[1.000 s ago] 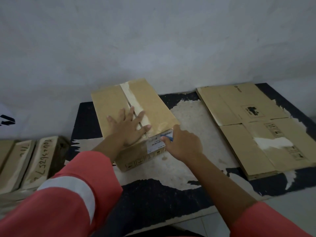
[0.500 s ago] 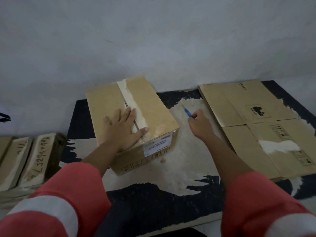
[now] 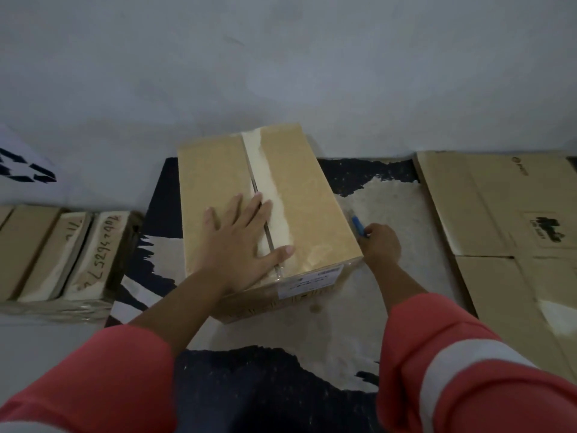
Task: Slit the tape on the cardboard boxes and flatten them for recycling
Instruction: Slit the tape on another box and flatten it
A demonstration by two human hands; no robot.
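Left hand (image 3: pixel 240 245) lies flat, palm down, on top of the closed cardboard box (image 3: pixel 306 207), with fingers (image 3: pixel 232 210) straight, spread wide and pointing away toward the wall (image 3: pixel 281 73). The thumb (image 3: pixel 279 253) is stretched out to the right across the pale tape strip (image 3: pixel 262 164) near the box's front edge, and nothing is gripped. A thin dark line runs along the tape's left edge under the fingertips; can't tell if it is a cut. Left forearm comes in low from bottom left, coral sleeve (image 3: pixel 109 379) pushed back. Right hand (image 3: pixel 381 245) is down on the worn surface just beside the box's right side, fingers curled tight round a small blue cutter (image 3: pixel 358 226), whose tip pokes out up and left, close to the box's right wall; can't tell if it touches. Blade not visible. Right arm reaches straight forward from a coral sleeve with a pale band (image 3: pixel 468 370). The box sits upright at centre on a black board with pale scuffed patches (image 3: pixel 390 201), its far end by the wall, and a white label (image 3: pixel 309 279) wraps its near right corner. Flattened cardboard (image 3: pixel 487 214) lies flat to the right, apart from the box and clear of the right hand. Left of the board, a row of taped boxes with handwritten numbers (image 3: pixel 62 251) stands well away from the left arm. A white sheet with dark markings (image 3: pixel 25 170) is at the far left edge.
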